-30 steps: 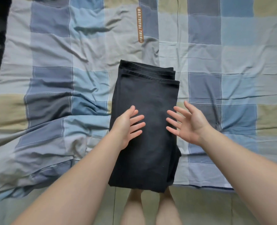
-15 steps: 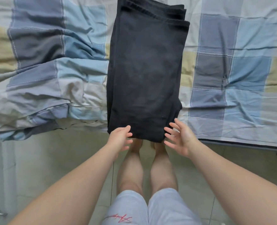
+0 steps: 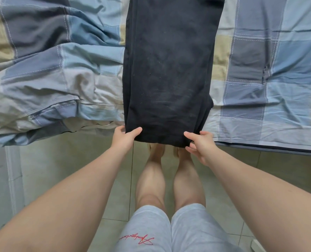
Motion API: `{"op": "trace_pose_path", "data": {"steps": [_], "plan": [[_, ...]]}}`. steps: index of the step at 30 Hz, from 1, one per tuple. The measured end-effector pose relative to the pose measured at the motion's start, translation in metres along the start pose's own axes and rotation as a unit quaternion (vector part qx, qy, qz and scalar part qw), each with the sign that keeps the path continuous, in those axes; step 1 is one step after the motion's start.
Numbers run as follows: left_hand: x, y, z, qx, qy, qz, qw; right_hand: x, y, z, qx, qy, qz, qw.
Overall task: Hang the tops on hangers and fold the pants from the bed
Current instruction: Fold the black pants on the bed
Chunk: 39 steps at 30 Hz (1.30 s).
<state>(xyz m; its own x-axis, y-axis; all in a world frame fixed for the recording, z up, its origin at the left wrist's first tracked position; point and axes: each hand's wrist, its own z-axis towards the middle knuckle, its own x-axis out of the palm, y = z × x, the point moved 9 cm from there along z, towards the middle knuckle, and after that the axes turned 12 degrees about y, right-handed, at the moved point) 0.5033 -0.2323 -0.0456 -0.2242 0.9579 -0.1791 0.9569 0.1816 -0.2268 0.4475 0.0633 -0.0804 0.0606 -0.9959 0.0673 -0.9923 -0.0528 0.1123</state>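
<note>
Hands [image 3: 123, 141] [image 3: 201, 146] grip pants [image 3: 169, 70]; quilt [image 3: 51, 84] bunched L

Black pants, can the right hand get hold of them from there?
Very likely yes. The right hand is at the near right corner of the black pants, thumb on the fabric, fingers under the hem hanging past the bed edge. Nothing lies between.

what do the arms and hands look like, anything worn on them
The left hand and right hand are ungloved, with no rings, watch or bracelet visible. The left forearm and right forearm show no sleeves. Below, light grey shorts carry red script embroidery.
</note>
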Motion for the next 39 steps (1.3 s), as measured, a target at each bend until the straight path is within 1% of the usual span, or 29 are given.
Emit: {"op": "trace_pose_path", "data": {"steps": [5, 7, 8, 10, 11, 14, 17, 19, 22, 25, 28, 31, 35, 39], "plan": [[0.002, -0.008, 0.0, 0.006, 0.06, 0.081, 0.995, -0.006, 0.0, -0.002, -0.003, -0.014, 0.001, 1.0], [0.001, -0.008, -0.003, -0.003, 0.073, 0.094, 0.993, -0.006, -0.005, -0.007, 0.018, 0.0, 0.014, 1.0], [0.001, -0.008, -0.005, -0.007, 0.078, 0.095, 0.992, -0.005, -0.009, -0.01, 0.032, 0.019, 0.018, 0.999], [0.001, -0.009, -0.011, -0.01, 0.087, 0.089, 0.992, -0.001, -0.014, -0.016, 0.055, 0.061, 0.01, 0.997], [0.002, -0.01, -0.014, -0.011, 0.09, 0.081, 0.993, -0.002, -0.015, -0.019, 0.059, 0.069, 0.004, 0.996], [0.005, -0.014, -0.028, -0.026, 0.099, 0.052, 0.993, -0.009, -0.006, -0.035, 0.046, 0.046, -0.014, 0.998], [0.011, -0.017, -0.049, -0.054, 0.099, 0.017, 0.993, -0.015, 0.01, -0.062, 0.018, 0.022, -0.022, 0.999], [0.014, -0.024, -0.067, -0.056, 0.091, -0.007, 0.994, -0.017, 0.024, -0.084, -0.004, 0.015, -0.026, 1.0], [0.013, -0.049, -0.093, -0.014, 0.078, -0.026, 0.997, -0.011, 0.054, -0.12, -0.051, 0.026, -0.031, 0.998], [0.004, -0.085, -0.118, 0.067, 0.06, -0.013, 0.996, -0.008, 0.092, -0.154, -0.108, 0.02, -0.033, 0.993], [-0.003, -0.123, -0.144, 0.138, 0.063, -0.013, 0.988, -0.005, 0.134, -0.182, -0.162, 0.012, -0.042, 0.986], [-0.01, -0.163, -0.155, 0.197, 0.055, -0.022, 0.979, 0.004, 0.18, -0.198, -0.215, 0.027, -0.042, 0.975], [-0.012, -0.213, -0.159, 0.214, 0.041, -0.063, 0.974, 0.014, 0.228, -0.203, -0.237, 0.03, -0.034, 0.97], [-0.01, -0.259, -0.145, 0.221, 0.054, -0.115, 0.967, 0.026, 0.271, -0.194, -0.248, 0.035, -0.016, 0.968]]}}
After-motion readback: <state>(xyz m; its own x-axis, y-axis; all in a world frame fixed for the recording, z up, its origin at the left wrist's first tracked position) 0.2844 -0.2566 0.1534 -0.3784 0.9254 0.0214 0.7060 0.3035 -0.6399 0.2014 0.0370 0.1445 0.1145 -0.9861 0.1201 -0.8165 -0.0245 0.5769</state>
